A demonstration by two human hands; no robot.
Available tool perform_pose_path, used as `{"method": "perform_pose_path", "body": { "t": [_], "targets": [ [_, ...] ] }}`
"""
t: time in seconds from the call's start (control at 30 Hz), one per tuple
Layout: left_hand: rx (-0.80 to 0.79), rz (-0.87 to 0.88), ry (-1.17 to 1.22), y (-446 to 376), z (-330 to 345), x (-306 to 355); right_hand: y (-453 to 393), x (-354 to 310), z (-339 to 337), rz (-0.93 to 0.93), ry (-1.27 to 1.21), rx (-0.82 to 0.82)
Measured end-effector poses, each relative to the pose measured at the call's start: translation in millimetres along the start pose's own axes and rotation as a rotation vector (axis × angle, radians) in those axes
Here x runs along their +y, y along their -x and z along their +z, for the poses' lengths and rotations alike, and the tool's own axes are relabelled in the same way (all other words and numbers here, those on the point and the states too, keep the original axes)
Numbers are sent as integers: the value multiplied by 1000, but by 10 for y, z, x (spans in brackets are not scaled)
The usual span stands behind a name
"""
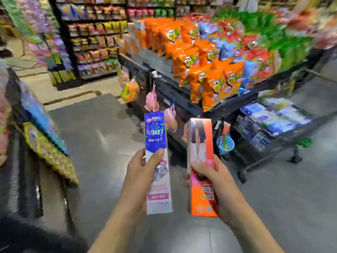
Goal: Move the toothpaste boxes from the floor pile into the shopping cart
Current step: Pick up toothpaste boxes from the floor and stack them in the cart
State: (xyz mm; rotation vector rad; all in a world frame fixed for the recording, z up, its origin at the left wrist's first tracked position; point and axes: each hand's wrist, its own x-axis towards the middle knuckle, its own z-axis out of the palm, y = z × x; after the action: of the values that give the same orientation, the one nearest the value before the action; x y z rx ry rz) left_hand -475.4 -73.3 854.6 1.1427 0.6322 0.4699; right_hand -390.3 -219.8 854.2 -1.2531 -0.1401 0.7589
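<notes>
Left hand (141,168) clamped round the lower half of a blue-and-white toothpaste box (157,161), thumb across its face; right hand (209,177) gripping an orange toothpaste box (201,167) the same way, both boxes upright, side by side, held over bare grey floor (102,136). Shopping cart (273,123) off to the right, below the snack display (209,57), already carrying blue boxes; floor pile not visible. Likely trouble: tall boxes levering out of low grips during a swing to the right, clipping the cart rim or dangling packets (152,99); dropping short onto the floor.
</notes>
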Motion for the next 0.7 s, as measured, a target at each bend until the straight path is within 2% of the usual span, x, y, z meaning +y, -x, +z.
{"method": "perform_pose_path", "body": {
  "t": [0.3, 0.7],
  "targets": [
    [-437, -101, -110, -716, 2754, -639, -224, -952, -2349, -165, -14, 455],
    [-726, -145, -269, -1974, 5164, -1198, -1239, -1839, -4225, -254, -103, 731]
  ]
}}
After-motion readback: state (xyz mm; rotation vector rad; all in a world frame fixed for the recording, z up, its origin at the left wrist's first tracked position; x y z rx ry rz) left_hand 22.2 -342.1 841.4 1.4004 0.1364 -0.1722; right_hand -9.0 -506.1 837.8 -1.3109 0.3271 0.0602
